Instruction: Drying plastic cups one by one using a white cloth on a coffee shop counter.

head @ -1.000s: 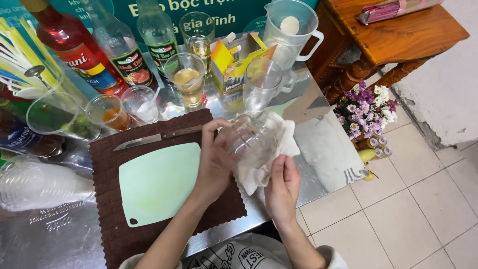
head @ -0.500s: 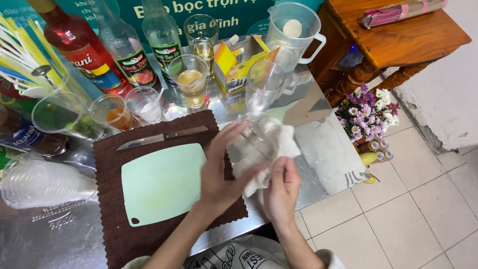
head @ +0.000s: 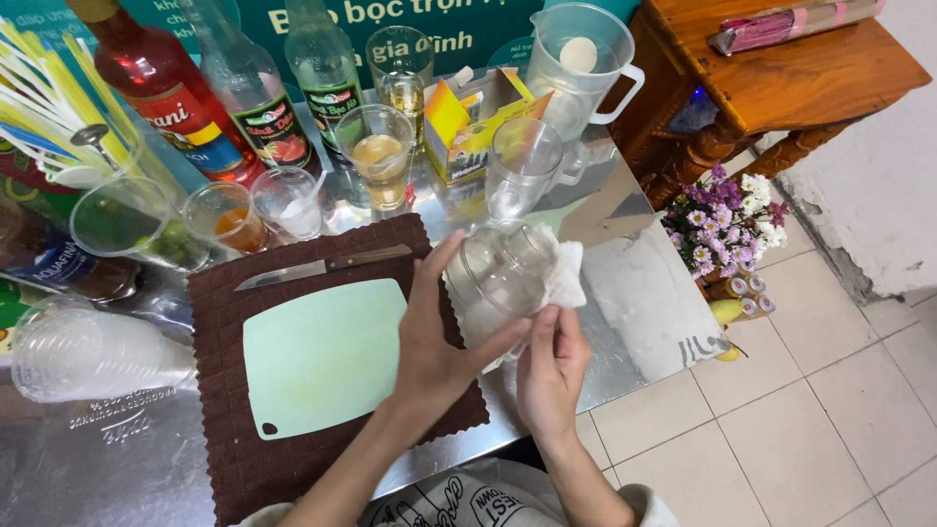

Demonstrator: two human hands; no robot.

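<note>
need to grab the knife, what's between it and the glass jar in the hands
Head view: only the brown mat under the knife and the left hand gripping the glass jar; nothing else lies in between.

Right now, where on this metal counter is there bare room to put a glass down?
The pale green cutting board below the knife lies bare. So does the steel counter's right end, past the cloth-wrapped clear glass. The back row of bottles and glasses is crowded.
</note>
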